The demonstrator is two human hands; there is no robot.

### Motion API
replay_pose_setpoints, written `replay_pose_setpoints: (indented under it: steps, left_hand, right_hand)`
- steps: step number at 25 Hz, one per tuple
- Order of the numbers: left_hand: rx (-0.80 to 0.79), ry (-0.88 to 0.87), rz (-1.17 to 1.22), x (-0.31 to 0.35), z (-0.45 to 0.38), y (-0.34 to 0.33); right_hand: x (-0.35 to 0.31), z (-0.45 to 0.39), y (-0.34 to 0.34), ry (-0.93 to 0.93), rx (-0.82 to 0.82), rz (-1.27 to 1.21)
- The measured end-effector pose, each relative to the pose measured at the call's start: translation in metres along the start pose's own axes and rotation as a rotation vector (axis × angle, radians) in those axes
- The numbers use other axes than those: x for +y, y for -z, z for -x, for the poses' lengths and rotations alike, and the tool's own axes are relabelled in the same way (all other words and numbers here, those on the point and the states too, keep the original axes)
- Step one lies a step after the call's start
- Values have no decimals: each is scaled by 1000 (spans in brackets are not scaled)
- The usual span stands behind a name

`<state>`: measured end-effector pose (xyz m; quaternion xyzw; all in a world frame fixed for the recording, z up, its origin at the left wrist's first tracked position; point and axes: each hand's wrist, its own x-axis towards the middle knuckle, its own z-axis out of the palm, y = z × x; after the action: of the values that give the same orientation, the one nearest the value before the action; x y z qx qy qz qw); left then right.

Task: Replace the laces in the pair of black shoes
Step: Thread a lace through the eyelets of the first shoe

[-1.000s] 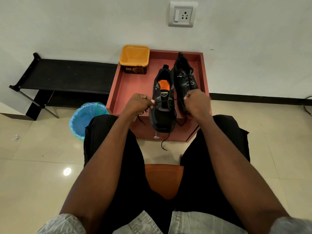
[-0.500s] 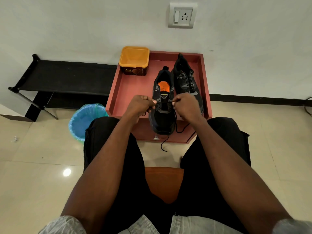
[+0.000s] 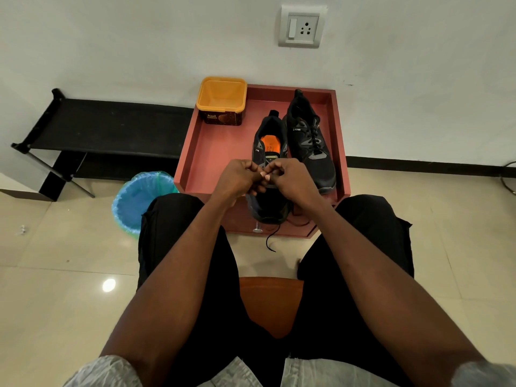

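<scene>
**Both hands meet over the near shoe on the red tray**

The left hand (image 3: 238, 178) and right hand (image 3: 290, 178) come together above the middle of the near shoe (image 3: 269, 152), forearms reaching forward from either side of the lap. Fingers on both are curled, and the fingertips (image 3: 266, 177) press close together; they appear to pinch a black lace (image 3: 272, 240), though the strand itself is hidden between them, so which hand holds it cannot be told for certain.

The near shoe lies on the red tray (image 3: 220, 152), its long axis running from the tray's back wall toward the front edge, heel opening with orange insole toward the back, toe overhanging the front edge. A loose lace end dangles below that edge.

The second shoe (image 3: 310, 141) lies just to the right of the first on the tray, roughly parallel, heel toward the back wall, already laced.

An orange tub (image 3: 222, 100) sits at the tray's back left corner. A blue-lined bin (image 3: 139, 199) stands left of the tray.
</scene>
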<state>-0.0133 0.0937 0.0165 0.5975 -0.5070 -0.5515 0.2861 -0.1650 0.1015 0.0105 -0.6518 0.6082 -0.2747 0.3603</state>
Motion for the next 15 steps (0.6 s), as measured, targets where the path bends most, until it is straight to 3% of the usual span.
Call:
replay_pose_setpoints:
  steps: [10, 12, 15]
  left_hand:
    - [120, -20, 108, -4, -9, -8]
    - [165, -22, 109, -7, -13, -10]
    - [340, 21, 81, -17, -26, -8]
  right_hand:
    - [5, -5, -5, -134, 134, -173]
    - [6, -7, -9, -152, 174, -88]
    - [9, -6, -13, -124, 232, 273]
